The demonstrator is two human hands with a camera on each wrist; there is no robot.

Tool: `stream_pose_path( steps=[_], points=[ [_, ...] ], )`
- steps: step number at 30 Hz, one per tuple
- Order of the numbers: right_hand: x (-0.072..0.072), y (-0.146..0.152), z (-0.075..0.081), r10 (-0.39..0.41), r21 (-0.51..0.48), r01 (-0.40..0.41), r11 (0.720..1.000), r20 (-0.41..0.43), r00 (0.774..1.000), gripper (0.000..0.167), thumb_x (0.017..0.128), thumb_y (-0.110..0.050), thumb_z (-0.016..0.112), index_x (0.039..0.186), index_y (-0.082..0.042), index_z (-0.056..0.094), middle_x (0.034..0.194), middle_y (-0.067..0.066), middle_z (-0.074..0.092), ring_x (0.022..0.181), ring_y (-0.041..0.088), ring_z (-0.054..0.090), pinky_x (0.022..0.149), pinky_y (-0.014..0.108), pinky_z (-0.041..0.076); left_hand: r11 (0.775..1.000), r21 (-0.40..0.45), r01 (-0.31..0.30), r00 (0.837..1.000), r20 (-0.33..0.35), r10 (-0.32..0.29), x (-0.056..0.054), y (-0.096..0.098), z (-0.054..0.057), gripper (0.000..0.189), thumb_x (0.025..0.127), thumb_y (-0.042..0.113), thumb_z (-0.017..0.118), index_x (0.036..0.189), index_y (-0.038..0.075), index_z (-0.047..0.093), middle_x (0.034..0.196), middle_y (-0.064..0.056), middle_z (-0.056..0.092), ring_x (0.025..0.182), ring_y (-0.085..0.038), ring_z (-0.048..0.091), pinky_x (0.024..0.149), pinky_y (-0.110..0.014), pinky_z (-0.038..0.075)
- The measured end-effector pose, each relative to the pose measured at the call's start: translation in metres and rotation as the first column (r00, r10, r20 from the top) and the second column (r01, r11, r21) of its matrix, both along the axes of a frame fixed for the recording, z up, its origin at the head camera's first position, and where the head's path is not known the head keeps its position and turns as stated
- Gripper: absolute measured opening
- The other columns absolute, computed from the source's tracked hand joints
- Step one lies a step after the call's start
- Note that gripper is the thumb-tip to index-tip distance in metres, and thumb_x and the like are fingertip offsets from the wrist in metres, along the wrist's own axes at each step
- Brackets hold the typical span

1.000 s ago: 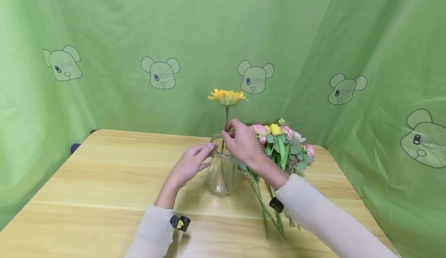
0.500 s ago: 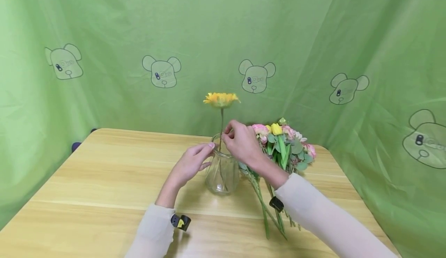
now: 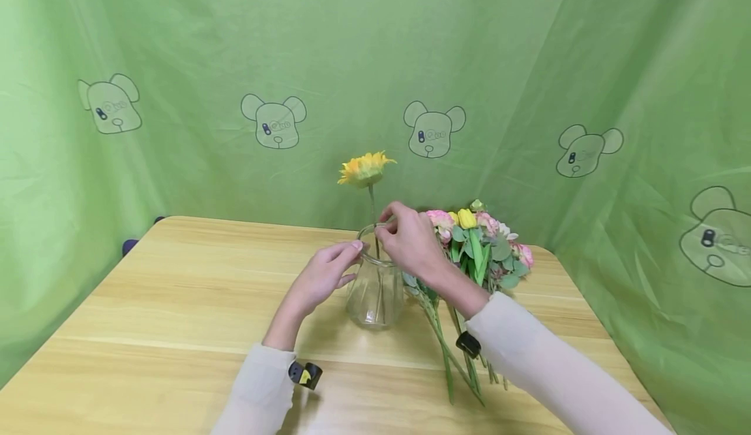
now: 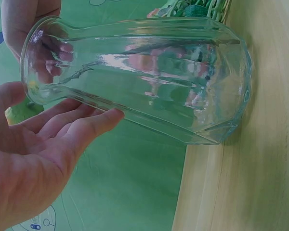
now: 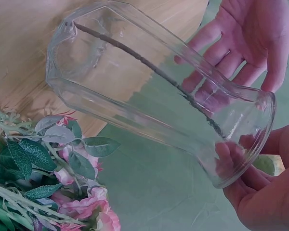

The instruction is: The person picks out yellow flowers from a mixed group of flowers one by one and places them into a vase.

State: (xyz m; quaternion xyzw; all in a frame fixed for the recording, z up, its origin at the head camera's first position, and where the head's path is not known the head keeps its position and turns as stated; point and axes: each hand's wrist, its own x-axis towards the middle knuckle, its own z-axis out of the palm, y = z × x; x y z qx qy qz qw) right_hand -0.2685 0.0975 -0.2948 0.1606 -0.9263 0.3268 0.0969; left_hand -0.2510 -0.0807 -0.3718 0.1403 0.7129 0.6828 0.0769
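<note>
Flower (image 3: 365, 171) leans in the vase (image 3: 366, 301), reaching above its rim (image 3: 371, 260). Right hand (image 3: 413, 242) pinches the stem (image 3: 371, 201) near the rim; left hand (image 3: 321, 273) touches the vase's left side, fingers extended. Placing seems in hand; next probably needs gentle release. Bunch (image 3: 499, 250) lies right of the vase.

Green cloth (image 3: 352, 24) hung behind the tabletop (image 3: 147, 311) and down both sides, loosely creased, with deeper vertical folds at right. I noted bear-head outlines (image 3: 278, 125) printed across it, each with one dark oval eye and pale lettering. Tabletop: light wood pattern, grain running left to right, far corners rounded. Dark purple shapes (image 3: 130, 246) poked out at its far left corner; I could not identify them. Cloth looked palest at far left; wood carried a soft sheen.
</note>
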Motion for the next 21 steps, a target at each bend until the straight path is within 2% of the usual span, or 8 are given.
stream_pose_path(
  steps=[10, 15, 19, 21],
  points=[
    [0.0, 0.001, 0.004, 0.013, 0.001, -0.013, 1.0, 0.03, 0.999, 0.031, 0.096, -0.01, 0.065, 0.126, -0.001, 0.063, 0.104, 0.019, 0.076, 0.065, 0.018, 0.07, 0.049, 0.023, 0.059, 1.0, -0.002, 0.001, 1.0, 0.006, -0.001, 0.0, -0.001, -0.001, 0.053, 0.108, 0.04, 0.047, 0.146, 0.003, 0.052, 0.152, -0.013, 0.052, 0.142, -0.032, 0.048, 0.111, -0.042, 0.051],
    [-0.002, 0.005, 0.009, 0.005, 0.011, -0.004, 1.0, -0.011, 1.0, 0.029, 0.096, -0.009, 0.064, 0.124, -0.002, 0.065, 0.1, 0.017, 0.077, 0.07, 0.019, 0.072, 0.051, 0.024, 0.059, 1.0, -0.005, -0.001, 1.0, 0.005, 0.001, 0.001, 0.0, 0.0, 0.053, 0.108, 0.04, 0.046, 0.145, 0.003, 0.053, 0.152, -0.014, 0.051, 0.142, -0.033, 0.048, 0.11, -0.042, 0.052],
    [-0.007, 0.014, 0.016, -0.02, -0.021, 0.019, 1.0, -0.041, 0.999, 0.03, 0.096, -0.009, 0.063, 0.125, 0.0, 0.065, 0.101, 0.019, 0.076, 0.076, 0.024, 0.074, 0.056, 0.028, 0.063, 1.0, -0.009, -0.005, 1.0, -0.003, 0.005, 0.001, -0.001, 0.0, 0.053, 0.108, 0.04, 0.046, 0.145, 0.002, 0.053, 0.151, -0.016, 0.052, 0.142, -0.034, 0.048, 0.11, -0.042, 0.052],
    [-0.01, 0.02, 0.02, -0.042, -0.034, 0.04, 0.999, -0.063, 0.997, 0.03, 0.097, -0.009, 0.063, 0.125, 0.0, 0.065, 0.1, 0.019, 0.076, 0.074, 0.025, 0.074, 0.056, 0.03, 0.063, 1.0, -0.011, -0.004, 1.0, 0.0, 0.004, 0.001, -0.001, 0.0, 0.054, 0.108, 0.041, 0.047, 0.145, 0.003, 0.053, 0.152, -0.015, 0.051, 0.142, -0.033, 0.048, 0.11, -0.041, 0.052]
  ],
)
